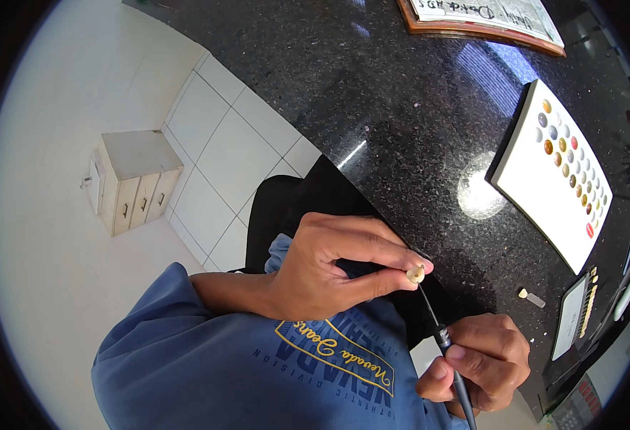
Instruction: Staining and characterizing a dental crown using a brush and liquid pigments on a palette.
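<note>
My left hand [329, 265] pinches a small cream tooth crown [415, 274] between thumb and forefinger. A darker spot shows on the crown's face. In my right hand [483, 362] is a thin brush [444, 340] with a dark handle and a metallic collar, held like a pen. Its tip points up at the crown and meets or nearly meets its lower edge; I cannot tell whether they touch. Both hands are in front of my blue shirt, beside the edge of the dark speckled countertop [401, 158].
A white palette [526, 183] with rows of coloured wells lies on the countertop. Near it are a small tooth-shaped tab [533, 298] and a tooth shade guide [569, 319]. A brown-edged tray with papers [487, 39] lies at the far side. A drawer cabinet [139, 179] stands on the left.
</note>
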Tool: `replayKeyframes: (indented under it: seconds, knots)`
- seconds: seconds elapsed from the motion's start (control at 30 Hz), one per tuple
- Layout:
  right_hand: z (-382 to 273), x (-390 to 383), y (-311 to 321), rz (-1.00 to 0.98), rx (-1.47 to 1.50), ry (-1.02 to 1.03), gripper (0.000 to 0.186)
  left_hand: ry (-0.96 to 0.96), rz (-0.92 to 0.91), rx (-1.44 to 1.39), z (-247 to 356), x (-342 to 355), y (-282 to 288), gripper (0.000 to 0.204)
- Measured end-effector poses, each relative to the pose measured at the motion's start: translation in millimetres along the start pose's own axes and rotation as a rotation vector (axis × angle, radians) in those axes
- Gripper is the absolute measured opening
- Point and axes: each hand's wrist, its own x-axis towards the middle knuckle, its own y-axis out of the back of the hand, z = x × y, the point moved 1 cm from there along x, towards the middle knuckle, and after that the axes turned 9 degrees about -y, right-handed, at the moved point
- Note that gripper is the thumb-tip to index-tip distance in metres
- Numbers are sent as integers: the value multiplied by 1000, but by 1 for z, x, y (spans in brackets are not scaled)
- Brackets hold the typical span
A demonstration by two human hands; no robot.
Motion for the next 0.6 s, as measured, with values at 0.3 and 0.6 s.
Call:
replayKeyframes:
  seconds: [0.3,0.6]
  knots:
    - [1,0,2,-36,6,4,18,27,6,-14,0,0,0,17]
    - [1,2,1,-9,-3,26,19,94,38,-150,-3,-2,-1,18]
